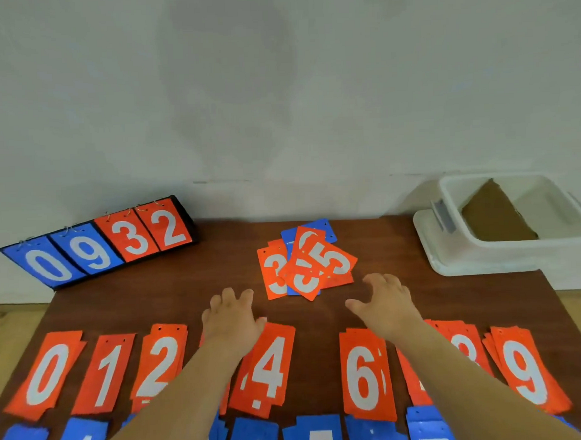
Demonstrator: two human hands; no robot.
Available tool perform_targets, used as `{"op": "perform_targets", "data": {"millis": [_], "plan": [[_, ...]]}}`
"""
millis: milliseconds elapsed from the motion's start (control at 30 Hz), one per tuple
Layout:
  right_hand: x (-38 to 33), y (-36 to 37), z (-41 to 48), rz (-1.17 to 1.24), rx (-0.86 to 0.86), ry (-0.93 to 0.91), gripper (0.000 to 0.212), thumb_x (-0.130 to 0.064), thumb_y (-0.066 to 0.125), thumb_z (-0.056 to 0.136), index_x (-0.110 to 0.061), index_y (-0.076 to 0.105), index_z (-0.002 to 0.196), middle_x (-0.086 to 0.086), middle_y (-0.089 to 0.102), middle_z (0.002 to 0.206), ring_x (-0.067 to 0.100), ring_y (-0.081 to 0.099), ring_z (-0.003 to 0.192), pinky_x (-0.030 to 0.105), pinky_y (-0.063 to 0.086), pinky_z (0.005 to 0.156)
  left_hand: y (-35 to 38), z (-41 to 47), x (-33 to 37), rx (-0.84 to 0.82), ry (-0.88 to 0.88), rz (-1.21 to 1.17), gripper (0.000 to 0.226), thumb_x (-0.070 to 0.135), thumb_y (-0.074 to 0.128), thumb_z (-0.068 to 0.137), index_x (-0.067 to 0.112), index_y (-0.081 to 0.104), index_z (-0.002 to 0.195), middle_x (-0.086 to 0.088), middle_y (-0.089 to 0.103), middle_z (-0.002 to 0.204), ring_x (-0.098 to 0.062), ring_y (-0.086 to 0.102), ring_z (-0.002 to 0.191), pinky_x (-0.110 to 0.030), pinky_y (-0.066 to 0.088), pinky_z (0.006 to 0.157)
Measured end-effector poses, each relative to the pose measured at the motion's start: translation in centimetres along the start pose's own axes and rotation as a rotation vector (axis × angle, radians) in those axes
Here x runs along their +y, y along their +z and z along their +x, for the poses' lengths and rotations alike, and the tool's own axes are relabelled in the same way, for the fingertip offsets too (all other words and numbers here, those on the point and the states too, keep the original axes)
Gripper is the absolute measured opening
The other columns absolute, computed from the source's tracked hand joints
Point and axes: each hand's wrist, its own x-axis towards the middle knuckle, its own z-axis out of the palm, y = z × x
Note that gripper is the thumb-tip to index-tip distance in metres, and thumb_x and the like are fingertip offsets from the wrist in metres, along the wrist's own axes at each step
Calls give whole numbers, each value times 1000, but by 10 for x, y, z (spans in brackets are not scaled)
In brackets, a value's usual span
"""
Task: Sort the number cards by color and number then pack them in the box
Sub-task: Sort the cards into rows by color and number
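Brown table (319,317), pale wall (278,88)

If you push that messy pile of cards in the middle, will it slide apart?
Probably: the pile is loose, its thin cards overlapping at different angles, so they would likely slip over each other. They look stiff and light, and the table looks smooth, so a push may scatter them.

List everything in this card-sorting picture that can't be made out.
Head view:
- Orange stack under the left hand: number covered by the hand and forearm.
- Orange stack beside the 6: number covered by the right forearm.
- Blue row: numbers cut off by the bottom edge.
- Loose heap: lower cards, including the blue ones, buried under top cards.
- Box: floor partly hidden by brown cardboard.
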Motion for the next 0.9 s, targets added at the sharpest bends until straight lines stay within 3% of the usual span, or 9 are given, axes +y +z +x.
{"op": "perform_targets", "data": {"millis": [133, 333, 500, 600, 667, 767, 900], "plan": [[-25, 12, 77, -24, -12, -20, 59, -51, 63, 89, -22, 51, 138, 9, 47, 140, 34, 46, 128, 45, 42, 105, -3, 66, 24, 6, -16, -100, 68, 54, 61, 94, 34, 34, 153, -8, 34, 152, -32, 40, 136, -46, 44, 106], [-42, 42, 137, -131, -59, 8, 51, -40, 57, 96, -23, 45, 143, 13, 24, 158, 40, 31, 140, 47, 37, 111, 8, 122, 56, 38, -113, -350, 67, 37, 67, 95, 40, 33, 152, -8, 28, 153, -34, 36, 134, -44, 47, 103], [-39, 46, 153, -146, -62, 50, 48, -43, 67, 91, -31, 51, 135, 5, 26, 153, 38, 38, 131, 45, 46, 103, 6, 136, 68, -17, -219, -528, 68, 13, 70, 91, 41, 41, 146, -4, 21, 151, -34, 36, 134, -43, 50, 97], [-36, 45, 156, -126, -54, 69, 47, -45, 73, 87, -32, 55, 129, 4, 35, 143, 32, 50, 121, 41, 51, 97, 6, 139, 68, -42, -211, -614, 61, 9, 70, 92, 34, 47, 142, -5, 24, 149, -31, 50, 128, -35, 53, 88], [-34, 45, 156, -101, -50, 72, 45, -46, 74, 87, -31, 57, 125, 3, 48, 132, 26, 55, 115, 39, 54, 92, 7, 138, 67, -31, -182, -643, 50, 13, 67, 95, 31, 50, 139, -5, 36, 143, -26, 57, 121, -29, 49, 81], [-32, 48, 153, -53, -27, 72, 38, -47, 74, 87, -31, 60, 120, -1, 56, 124, 22, 58, 111, 39, 56, 87, 9, 135, 60, 22, -184, -707, 42, 16, 61, 100, 28, 53, 139, -3, 53, 137, -24, 58, 122, -32, 54, 88], [-28, 43, 148, 150, 44, 150, 24, -30, 60, 99, -24, 69, 120, 2, 66, 123, 22, 64, 105, 35, 56, 81, 2, 122, 38, 155, -278, -832, 43, 5, 53, 99, 24, 56, 138, -5, 56, 138, -27, 57, 124, -42, 57, 95]]}}
